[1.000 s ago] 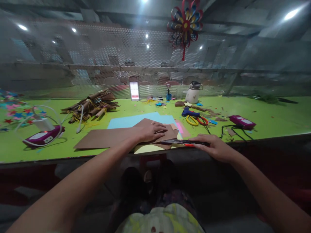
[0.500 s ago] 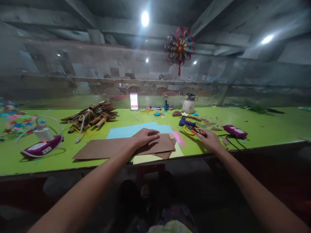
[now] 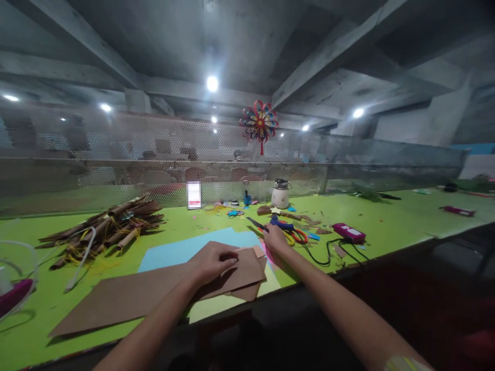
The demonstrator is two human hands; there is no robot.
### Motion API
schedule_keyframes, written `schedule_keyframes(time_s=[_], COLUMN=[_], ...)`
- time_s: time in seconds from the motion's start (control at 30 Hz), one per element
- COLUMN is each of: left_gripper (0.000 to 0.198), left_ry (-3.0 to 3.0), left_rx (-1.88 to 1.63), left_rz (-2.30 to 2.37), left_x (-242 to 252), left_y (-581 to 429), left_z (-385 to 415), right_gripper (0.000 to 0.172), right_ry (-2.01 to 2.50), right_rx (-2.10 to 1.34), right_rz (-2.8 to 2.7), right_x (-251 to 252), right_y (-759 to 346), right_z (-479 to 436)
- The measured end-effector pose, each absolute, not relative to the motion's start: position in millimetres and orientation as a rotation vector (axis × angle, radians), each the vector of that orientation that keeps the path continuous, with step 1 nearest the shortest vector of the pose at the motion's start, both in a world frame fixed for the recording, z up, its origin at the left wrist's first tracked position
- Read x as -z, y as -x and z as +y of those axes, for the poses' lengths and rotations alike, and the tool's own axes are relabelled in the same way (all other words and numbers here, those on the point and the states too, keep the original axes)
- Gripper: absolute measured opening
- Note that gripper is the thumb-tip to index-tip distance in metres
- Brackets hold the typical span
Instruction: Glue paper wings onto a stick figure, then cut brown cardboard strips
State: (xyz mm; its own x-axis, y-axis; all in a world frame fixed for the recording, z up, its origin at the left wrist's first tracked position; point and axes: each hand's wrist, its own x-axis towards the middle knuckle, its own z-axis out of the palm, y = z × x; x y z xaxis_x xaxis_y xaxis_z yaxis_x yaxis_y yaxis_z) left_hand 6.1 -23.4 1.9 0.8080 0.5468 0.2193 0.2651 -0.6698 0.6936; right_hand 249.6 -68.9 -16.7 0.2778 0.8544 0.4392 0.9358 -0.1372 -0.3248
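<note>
My left hand [image 3: 214,263] rests palm down, fingers curled, on folded brown paper [image 3: 119,293], pressing it to the table. Under that lie light blue paper [image 3: 174,250] and pale yellow paper [image 3: 216,307]. A small peach paper piece [image 3: 258,251] sits by the fingertips. My right hand [image 3: 275,240] is closed around a slim tool with a dark blade [image 3: 254,223] pointing left; something orange-red shows at its fingers, and the palm hides the rest. Just behind that hand are a blue-handled tool [image 3: 282,223] and yellow and orange handle loops [image 3: 300,236].
Rolled brown paper sticks [image 3: 104,229] with yellow string are piled left. A white cable [image 3: 82,257] and purple power strip [image 3: 348,233] with black cord lie on the green table [image 3: 390,226]. A jug [image 3: 280,195], blue bottle [image 3: 247,198] and lit phone [image 3: 194,195] stand at the back.
My right hand has moved left toward the brown paper, bringing the dark-bladed tool away from the coloured handles. My left hand remains on the paper. The view has tilted up and turned right.
</note>
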Motion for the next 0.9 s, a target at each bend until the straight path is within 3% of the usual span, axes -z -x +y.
schedule_keyframes(time_s=[0.23, 0.47, 0.63, 0.73, 0.9], left_gripper=[0.035, 0.031, 0.032, 0.042, 0.082], left_ry=[-2.38, -2.382, -2.373, -2.382, -2.622], left_rx=[-0.59, -0.694, -0.805, -0.653, -0.265], left_rz=[0.608, 0.692, 0.91, 0.889, 0.969], left_x=[5.7, 6.2, 5.0, -2.8, -25.5], left_y=[-7.0, -4.7, -0.4, 17.9, 66.8], left_z=[-23.0, -28.5, -20.7, -19.6, -36.8], right_gripper=[0.027, 0.022, 0.046, 0.05, 0.045], right_ry=[2.003, 1.544, 1.407, 1.468, 1.475], right_rx=[0.28, 0.135, 0.05, 0.035, 0.002], right_rz=[-1.381, -1.872, -2.204, -2.165, -2.117], right_x=[12.2, 13.8, 30.3, 38.6, 46.3], right_y=[-247.0, -220.5, -207.4, -210.1, -218.3], right_z=[-46.0, -85.0, -105.7, -105.6, -95.7])
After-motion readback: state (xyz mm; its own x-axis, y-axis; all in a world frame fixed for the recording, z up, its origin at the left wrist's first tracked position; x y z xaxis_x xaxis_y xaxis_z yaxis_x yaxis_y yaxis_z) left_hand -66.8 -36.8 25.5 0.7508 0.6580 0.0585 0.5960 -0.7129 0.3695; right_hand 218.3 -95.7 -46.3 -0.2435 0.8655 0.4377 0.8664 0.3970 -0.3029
